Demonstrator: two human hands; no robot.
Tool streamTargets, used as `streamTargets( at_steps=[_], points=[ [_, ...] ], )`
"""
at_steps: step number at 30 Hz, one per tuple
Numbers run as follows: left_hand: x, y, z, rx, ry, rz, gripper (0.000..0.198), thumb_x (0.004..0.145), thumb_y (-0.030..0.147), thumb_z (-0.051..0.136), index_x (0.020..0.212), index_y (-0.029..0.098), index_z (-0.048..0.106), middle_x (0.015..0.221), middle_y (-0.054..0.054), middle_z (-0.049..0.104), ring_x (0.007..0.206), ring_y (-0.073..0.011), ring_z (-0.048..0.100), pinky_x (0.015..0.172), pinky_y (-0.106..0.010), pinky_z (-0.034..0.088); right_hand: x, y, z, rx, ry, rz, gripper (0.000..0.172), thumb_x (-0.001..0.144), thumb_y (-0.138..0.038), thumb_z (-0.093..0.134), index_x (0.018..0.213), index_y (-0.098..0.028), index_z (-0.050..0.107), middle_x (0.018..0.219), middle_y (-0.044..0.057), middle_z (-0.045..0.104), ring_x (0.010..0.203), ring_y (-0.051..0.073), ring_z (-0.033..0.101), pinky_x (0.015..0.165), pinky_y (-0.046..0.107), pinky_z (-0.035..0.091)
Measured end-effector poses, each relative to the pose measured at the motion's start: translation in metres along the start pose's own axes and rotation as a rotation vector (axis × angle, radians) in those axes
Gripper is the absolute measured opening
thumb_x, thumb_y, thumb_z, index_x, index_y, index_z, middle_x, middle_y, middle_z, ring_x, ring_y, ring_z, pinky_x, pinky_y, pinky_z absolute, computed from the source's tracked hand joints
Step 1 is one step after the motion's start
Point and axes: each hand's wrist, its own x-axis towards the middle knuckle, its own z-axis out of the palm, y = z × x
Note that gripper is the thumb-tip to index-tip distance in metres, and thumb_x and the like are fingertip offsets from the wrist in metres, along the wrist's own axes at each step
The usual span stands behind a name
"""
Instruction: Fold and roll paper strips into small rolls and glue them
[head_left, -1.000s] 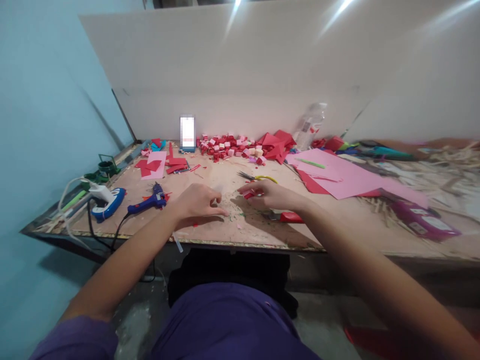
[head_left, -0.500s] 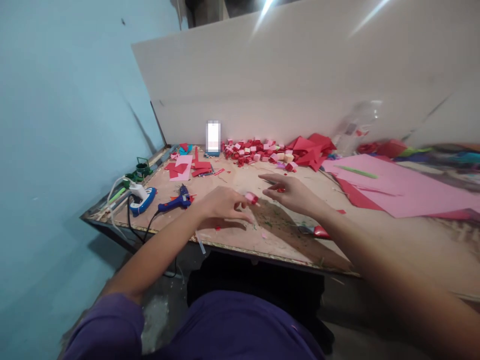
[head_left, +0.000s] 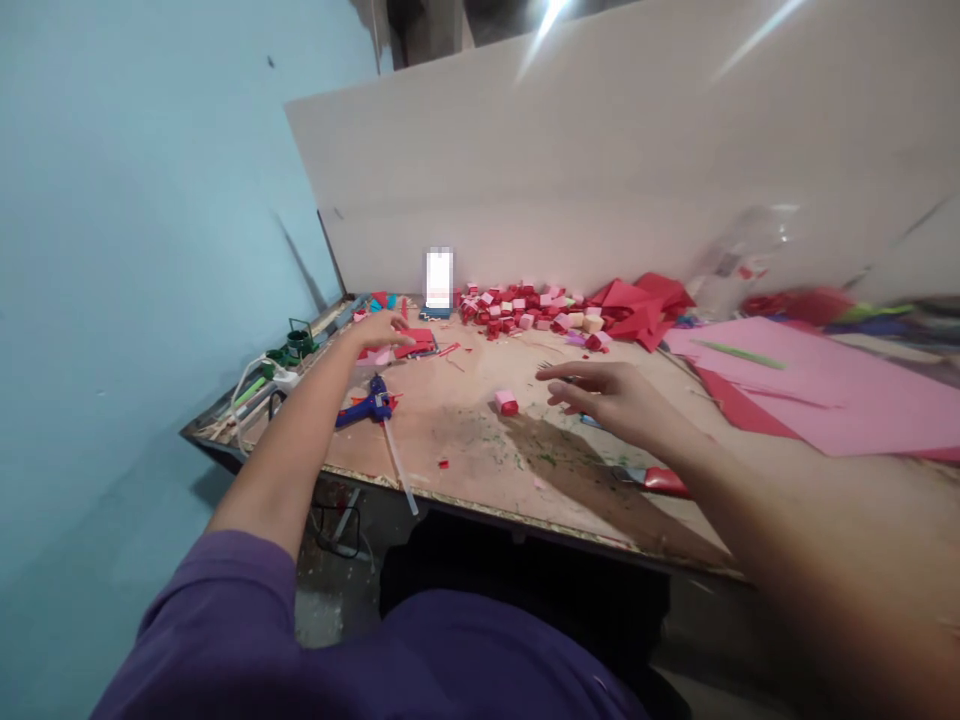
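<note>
My left hand (head_left: 384, 328) is stretched over the red paper pieces (head_left: 414, 343) at the back left, its fingers extended; I cannot tell whether it touches them. Nothing shows in its grip. A small pink and red folded paper block (head_left: 507, 403) sits alone mid-table, between my two hands. To its right hovers my right hand (head_left: 600, 392), fingers apart and holding nothing. Below my left forearm lies a blue glue gun (head_left: 371, 404), with a clear glue stick (head_left: 401, 468) near it reaching over the table's front edge. A red-handled tool (head_left: 664, 482) lies beside my right forearm.
A heap of pink and red paper blocks (head_left: 525, 308) lies along the back board, beside a lit phone (head_left: 439, 282). Crumpled red paper (head_left: 645, 308) is right of it. Pink sheets (head_left: 832, 390) with a green strip (head_left: 739, 353) cover the right side.
My left hand has let go of the paper block, leaving it on the table, and has moved back and left to the red paper. My right hand stays open, nearly in place.
</note>
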Motion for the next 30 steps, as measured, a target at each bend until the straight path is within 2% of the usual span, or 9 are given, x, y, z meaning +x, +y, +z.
streamTargets(
  at_steps=[3,5,9,15,21,24,27,30],
  points=[
    [0.007,-0.014,0.017,0.022,-0.026,-0.098,0.024,0.061,0.032,0.086,0.073,0.016,0.072,0.083,-0.010,0.073,0.085,-0.0256,0.065,0.078,-0.034,0.047,-0.013,0.002,0.005,0.045,-0.033,-0.038,0.036,0.090,-0.044,0.065,0.110,-0.018,0.080,0.096,0.010,0.081,0.079,0.026,0.076,0.073,0.038,0.062],
    [0.009,-0.017,0.027,0.026,-0.036,-0.136,0.025,0.060,0.035,0.087,0.067,0.017,0.070,0.075,-0.007,0.070,0.081,-0.0247,0.063,0.074,-0.033,0.046,-0.027,0.002,0.009,0.081,-0.041,-0.059,0.036,0.090,-0.045,0.065,0.108,-0.018,0.080,0.102,0.011,0.081,0.084,0.026,0.077,0.074,0.037,0.061],
    [0.008,-0.014,0.034,0.025,-0.045,-0.159,0.025,0.064,0.038,0.083,0.071,0.017,0.071,0.073,-0.005,0.069,0.074,-0.0205,0.061,0.068,-0.031,0.045,-0.058,-0.002,0.021,0.099,-0.038,-0.054,0.032,0.092,-0.043,0.064,0.106,-0.020,0.082,0.104,0.010,0.082,0.089,0.027,0.077,0.076,0.036,0.061],
    [-0.001,-0.009,0.026,0.134,-0.011,-0.157,0.016,0.077,0.031,0.069,0.076,0.015,0.073,0.072,-0.006,0.071,0.074,-0.0196,0.060,0.071,-0.030,0.044,-0.086,0.001,0.036,0.162,-0.018,-0.071,0.025,0.093,-0.039,0.065,0.105,-0.026,0.083,0.106,0.007,0.082,0.095,0.029,0.077,0.079,0.038,0.063],
    [-0.018,-0.004,0.001,0.311,0.061,-0.168,0.020,0.078,0.031,0.065,0.082,0.015,0.075,0.081,-0.010,0.075,0.077,-0.0233,0.062,0.070,-0.032,0.042,-0.095,0.001,0.044,0.207,0.022,-0.028,0.023,0.092,-0.035,0.066,0.103,-0.025,0.083,0.106,0.007,0.082,0.094,0.028,0.078,0.084,0.038,0.062],
    [-0.027,0.002,-0.008,0.380,0.041,-0.134,0.019,0.075,0.033,0.067,0.074,0.017,0.075,0.076,-0.008,0.073,0.077,-0.0245,0.062,0.070,-0.032,0.041,-0.095,0.005,0.047,0.204,0.027,0.004,0.024,0.092,-0.037,0.065,0.100,-0.022,0.083,0.100,0.007,0.083,0.089,0.028,0.078,0.079,0.037,0.061],
    [-0.032,0.007,-0.006,0.451,0.019,-0.115,0.014,0.072,0.029,0.066,0.069,0.018,0.074,0.072,-0.007,0.073,0.079,-0.0260,0.063,0.072,-0.032,0.042,-0.095,0.010,0.049,0.190,0.038,0.019,0.025,0.092,-0.037,0.064,0.097,-0.021,0.082,0.097,0.008,0.083,0.085,0.028,0.078,0.075,0.038,0.061],
    [-0.032,0.010,0.002,0.523,0.049,-0.120,0.016,0.074,0.023,0.062,0.077,0.018,0.077,0.084,-0.010,0.077,0.090,-0.0290,0.065,0.079,-0.033,0.043,-0.097,0.011,0.051,0.151,0.060,-0.006,0.024,0.093,-0.035,0.064,0.098,-0.020,0.082,0.100,0.008,0.083,0.089,0.028,0.078,0.079,0.039,0.060]
  ],
)
